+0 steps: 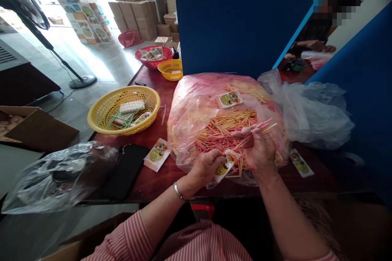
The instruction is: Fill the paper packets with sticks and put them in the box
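A large clear plastic bag (196, 110) lies open on the dark red table (150, 136), full of thin pink and yellow sticks (228, 124). Over its front edge, my left hand (205, 169) is closed on a small printed packet (226, 166). My right hand (260, 151), just right of that packet, has its fingers closed round several pink and yellow sticks (266, 127). Another printed packet (229, 99) rests on top of the bag. More packets lie on the table, a stack (157, 155) to the left and one (301, 163) to the right.
A yellow basket (124, 94) with green sticks and packets stands at the left, near a black pouch (124, 173) and a clear bag (61, 171). Smaller red (154, 63) and yellow baskets (170, 74) stand behind. Blue panels (226, 20) rise beyond; another person (321, 28) shows through a gap.
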Demonstrator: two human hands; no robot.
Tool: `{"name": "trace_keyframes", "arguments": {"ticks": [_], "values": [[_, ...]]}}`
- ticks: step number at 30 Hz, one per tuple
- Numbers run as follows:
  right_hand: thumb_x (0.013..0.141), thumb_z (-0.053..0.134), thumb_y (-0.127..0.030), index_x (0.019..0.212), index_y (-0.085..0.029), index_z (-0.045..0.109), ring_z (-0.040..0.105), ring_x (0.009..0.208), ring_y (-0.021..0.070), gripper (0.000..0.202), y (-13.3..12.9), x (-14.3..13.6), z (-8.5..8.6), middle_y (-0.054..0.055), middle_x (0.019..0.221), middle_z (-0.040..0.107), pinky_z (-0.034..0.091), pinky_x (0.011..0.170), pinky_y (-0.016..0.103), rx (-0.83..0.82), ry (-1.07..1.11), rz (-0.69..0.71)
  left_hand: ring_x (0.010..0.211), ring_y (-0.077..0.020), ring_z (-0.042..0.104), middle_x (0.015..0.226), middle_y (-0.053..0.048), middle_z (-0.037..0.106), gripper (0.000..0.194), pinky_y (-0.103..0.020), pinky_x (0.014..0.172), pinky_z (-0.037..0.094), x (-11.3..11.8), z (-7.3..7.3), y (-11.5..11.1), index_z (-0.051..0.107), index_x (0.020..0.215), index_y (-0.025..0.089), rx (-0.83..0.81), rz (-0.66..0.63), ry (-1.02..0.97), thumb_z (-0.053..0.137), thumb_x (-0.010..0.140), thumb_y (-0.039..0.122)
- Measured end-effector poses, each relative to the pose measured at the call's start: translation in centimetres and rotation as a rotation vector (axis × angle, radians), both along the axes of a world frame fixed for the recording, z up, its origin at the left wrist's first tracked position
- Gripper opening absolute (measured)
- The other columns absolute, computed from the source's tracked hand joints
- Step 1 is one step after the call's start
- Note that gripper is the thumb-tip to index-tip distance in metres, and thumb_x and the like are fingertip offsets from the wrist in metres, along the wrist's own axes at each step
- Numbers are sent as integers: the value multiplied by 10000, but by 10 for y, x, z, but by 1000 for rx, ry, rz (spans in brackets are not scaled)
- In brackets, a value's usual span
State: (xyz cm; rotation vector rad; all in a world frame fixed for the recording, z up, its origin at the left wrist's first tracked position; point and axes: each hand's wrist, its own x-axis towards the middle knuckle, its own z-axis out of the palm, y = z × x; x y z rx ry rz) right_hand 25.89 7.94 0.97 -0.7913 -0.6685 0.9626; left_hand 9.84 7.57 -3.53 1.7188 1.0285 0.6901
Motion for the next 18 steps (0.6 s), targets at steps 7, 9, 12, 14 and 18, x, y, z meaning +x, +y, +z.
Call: {"name": "trace_keyframes", "arguments": {"ticks": [7,9,12,14,18], "values": [[812,622,-320,821,-206,592,686,698,170,118,-2,-3,3,-34,712,652,569,746,396,49,-105,-19,562,-90,444,644,10,546,212,-198,503,348,1,-3,-3,586,760,176,-130,40,-55,517,828,364],[828,601,-340,822,-213,591,686,729,177,128,-3,-3,-1,-26,725,655,564,762,404,18,-156,14,553,-89,440,642,12,546,215,-201,498,347,2,-3,-4,585,752,174,-151,46,-63,516,826,364],[863,542,-382,816,-218,601,685,782,194,181,-5,-7,-9,-3,733,672,553,780,408,-75,-272,77,549,-92,441,638,14,547,202,-210,500,353,4,-2,-3,589,736,178,-146,78,-92,526,817,351],[875,517,-394,815,-217,610,682,819,205,209,-7,-10,-14,14,758,689,544,795,412,-105,-331,113,553,-96,441,642,11,545,189,-215,500,357,5,-2,-3,594,733,179,-139,84,-116,540,812,341],[897,488,-365,851,-215,646,665,894,204,222,-11,-12,-17,35,845,711,498,882,422,-83,-418,165,564,-90,433,663,10,534,162,-205,503,369,6,-1,-3,592,745,171,-196,89,-160,556,805,317]]}}
